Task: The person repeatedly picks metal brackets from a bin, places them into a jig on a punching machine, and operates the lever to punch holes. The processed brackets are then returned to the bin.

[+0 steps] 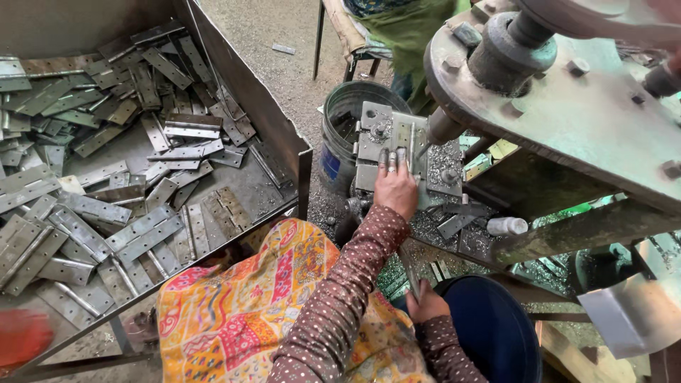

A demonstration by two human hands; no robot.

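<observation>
- Left hand (pixel 396 186) presses a hinge plate (pixel 401 138) flat, fingers spread, under the drill bit (pixel 441 128) at one o'clock.
- Right hand (pixel 425 303) grips a lever (pixel 408 268); judging by this, drilling is under way and needs steady holding.

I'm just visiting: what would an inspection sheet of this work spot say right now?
Surface: drill table strewn with metal shavings.
Job's things: flat metal hinge on a jig beneath the drill bit.
Clutter: bin of hinges at left; grey bucket; dark blue tub; loose hinge pieces; small white bottle.
Hands: left hand presses the hinge flat; right hand grips a thin metal lever.
Cables: nothing seen.
Surroundings: gritty floor; another person's green clothing on a seat behind.
</observation>
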